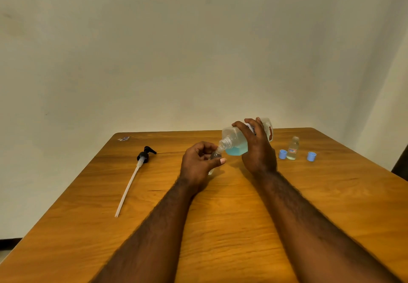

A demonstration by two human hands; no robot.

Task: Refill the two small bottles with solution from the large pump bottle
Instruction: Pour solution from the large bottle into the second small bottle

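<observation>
Pouring Into One Small Bottle, the Other Standing Uncapped at the Right

Tipping the large bottle (240,141) over near the middle of the frame, the right hand (257,150) is wrapped around its body and holds it almost on its side, neck pointing down and to the left. Blue solution has pooled in the lower side of it, toward the neck. The left hand (198,163) is curled around a small bottle (214,158) and holds it under that neck, mouth to mouth, so close that I cannot tell whether they touch. Most of this small bottle is hidden by the fingers, so its fill level cannot be read, and no stream shows.

The pump head (145,154), with its long tube, lies on the wooden surface (220,227) at left of centre, well apart from the hands, so the large bottle is open. At the right of the frame the second small bottle (293,149) stands upright and uncapped, with clear contents in its lower part; whether it counts as refilled I cannot tell. Two blue caps (282,154) lie on either side of it, one just beside it and the other a little farther right.

By my reading, the task is about midway: one pour is under way. Left to do, judging from this, are finishing the pour, capping both small bottles and putting the pump back.
</observation>
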